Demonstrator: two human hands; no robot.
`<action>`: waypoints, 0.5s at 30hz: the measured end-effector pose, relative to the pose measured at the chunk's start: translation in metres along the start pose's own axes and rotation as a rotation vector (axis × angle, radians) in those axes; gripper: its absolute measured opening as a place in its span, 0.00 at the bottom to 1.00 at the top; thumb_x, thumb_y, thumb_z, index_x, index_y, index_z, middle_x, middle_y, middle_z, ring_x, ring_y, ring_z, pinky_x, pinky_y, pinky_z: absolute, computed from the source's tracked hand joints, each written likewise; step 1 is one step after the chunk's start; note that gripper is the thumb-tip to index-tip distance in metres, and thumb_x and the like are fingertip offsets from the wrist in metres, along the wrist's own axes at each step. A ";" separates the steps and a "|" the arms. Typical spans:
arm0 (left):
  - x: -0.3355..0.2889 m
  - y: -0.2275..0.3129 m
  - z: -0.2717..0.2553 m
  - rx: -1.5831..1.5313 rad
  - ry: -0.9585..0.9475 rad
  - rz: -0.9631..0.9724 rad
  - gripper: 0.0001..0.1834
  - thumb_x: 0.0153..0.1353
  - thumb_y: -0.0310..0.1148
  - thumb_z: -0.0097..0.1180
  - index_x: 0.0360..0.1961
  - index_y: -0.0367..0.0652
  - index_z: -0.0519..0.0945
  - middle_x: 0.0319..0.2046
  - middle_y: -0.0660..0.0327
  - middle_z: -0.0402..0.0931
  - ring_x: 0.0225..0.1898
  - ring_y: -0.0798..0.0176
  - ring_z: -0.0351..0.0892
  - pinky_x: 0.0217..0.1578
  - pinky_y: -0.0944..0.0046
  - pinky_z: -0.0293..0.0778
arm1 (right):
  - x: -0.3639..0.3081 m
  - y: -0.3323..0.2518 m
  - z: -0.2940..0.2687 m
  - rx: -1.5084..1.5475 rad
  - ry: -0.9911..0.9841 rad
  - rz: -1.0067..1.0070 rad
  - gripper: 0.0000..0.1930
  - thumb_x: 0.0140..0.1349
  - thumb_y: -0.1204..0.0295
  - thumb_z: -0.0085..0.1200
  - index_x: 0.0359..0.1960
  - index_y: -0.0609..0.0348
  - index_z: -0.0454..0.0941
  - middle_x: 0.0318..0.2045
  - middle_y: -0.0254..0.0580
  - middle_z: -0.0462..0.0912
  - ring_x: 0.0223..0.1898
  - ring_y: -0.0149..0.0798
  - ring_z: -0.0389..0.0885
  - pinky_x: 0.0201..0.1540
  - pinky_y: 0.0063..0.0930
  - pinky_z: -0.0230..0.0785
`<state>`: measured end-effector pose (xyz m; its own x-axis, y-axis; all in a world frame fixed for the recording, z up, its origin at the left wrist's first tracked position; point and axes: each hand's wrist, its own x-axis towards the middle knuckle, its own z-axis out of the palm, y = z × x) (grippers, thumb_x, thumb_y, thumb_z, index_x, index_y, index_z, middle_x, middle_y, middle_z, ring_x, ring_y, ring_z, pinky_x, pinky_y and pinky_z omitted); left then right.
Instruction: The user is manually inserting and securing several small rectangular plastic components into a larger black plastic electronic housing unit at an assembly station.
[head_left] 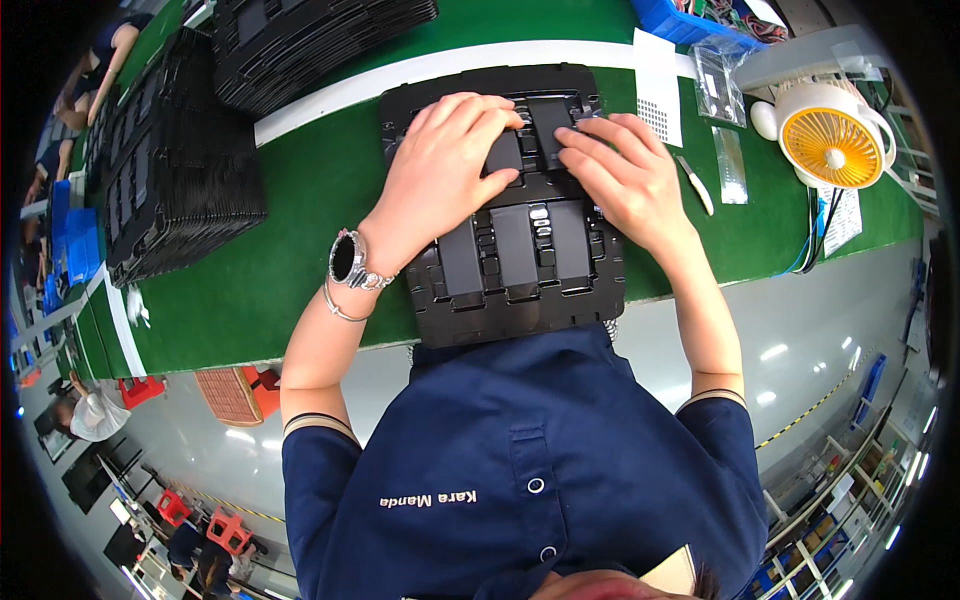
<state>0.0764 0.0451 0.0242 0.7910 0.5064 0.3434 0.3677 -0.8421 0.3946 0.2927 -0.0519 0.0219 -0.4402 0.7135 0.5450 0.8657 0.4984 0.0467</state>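
Note:
A black moulded plastic tray (465,325) lies at the table's near edge, up against my shirt. Flat dark grey rectangular pieces sit in its slots, among them a piece (515,245) in the near row. My left hand (445,150) rests over the far left part of the tray, thumb apart from the fingers, around a dark grey piece (506,152). On the far right, the outstretched fingers of my right hand (630,180) touch another upright-lying piece (547,130). My palms hide some far slots.
Tall stacks of black trays (180,170) stand at the left and far left. A white and yellow fan (832,145), a white-handled knife (696,185), clear plastic bags (720,85) and a paper sheet (657,90) lie right. A blue bin (690,22) is beyond.

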 end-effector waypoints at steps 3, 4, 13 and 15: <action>0.002 -0.003 0.003 0.009 0.015 0.021 0.21 0.45 0.35 0.69 0.42 0.46 0.78 0.46 0.67 0.76 0.52 0.61 0.73 0.52 0.58 0.71 | 0.000 0.002 0.003 0.015 -0.081 0.056 0.10 0.48 0.73 0.56 0.34 0.56 0.79 0.44 0.34 0.83 0.51 0.39 0.77 0.57 0.41 0.67; 0.001 -0.003 0.003 0.006 0.011 0.020 0.21 0.45 0.35 0.69 0.42 0.46 0.78 0.46 0.67 0.76 0.52 0.60 0.73 0.52 0.58 0.71 | 0.002 0.004 0.002 0.022 -0.111 0.067 0.09 0.48 0.72 0.56 0.34 0.56 0.79 0.44 0.34 0.83 0.51 0.39 0.77 0.58 0.41 0.67; -0.006 -0.003 0.010 0.047 0.058 0.031 0.19 0.48 0.35 0.67 0.42 0.46 0.80 0.48 0.66 0.76 0.52 0.58 0.73 0.51 0.58 0.73 | 0.015 -0.016 -0.010 0.189 -0.004 0.246 0.10 0.47 0.75 0.63 0.33 0.58 0.79 0.34 0.37 0.81 0.44 0.41 0.77 0.50 0.38 0.68; -0.006 -0.002 0.010 0.063 0.088 0.035 0.18 0.49 0.36 0.66 0.42 0.46 0.80 0.48 0.65 0.76 0.53 0.57 0.73 0.51 0.58 0.73 | 0.020 -0.038 -0.015 0.271 -0.065 0.247 0.11 0.46 0.74 0.63 0.32 0.59 0.78 0.32 0.40 0.79 0.41 0.42 0.77 0.48 0.37 0.68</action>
<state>0.0754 0.0420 0.0130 0.7591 0.4882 0.4306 0.3728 -0.8683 0.3273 0.2544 -0.0639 0.0433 -0.2474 0.8541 0.4574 0.8571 0.4131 -0.3078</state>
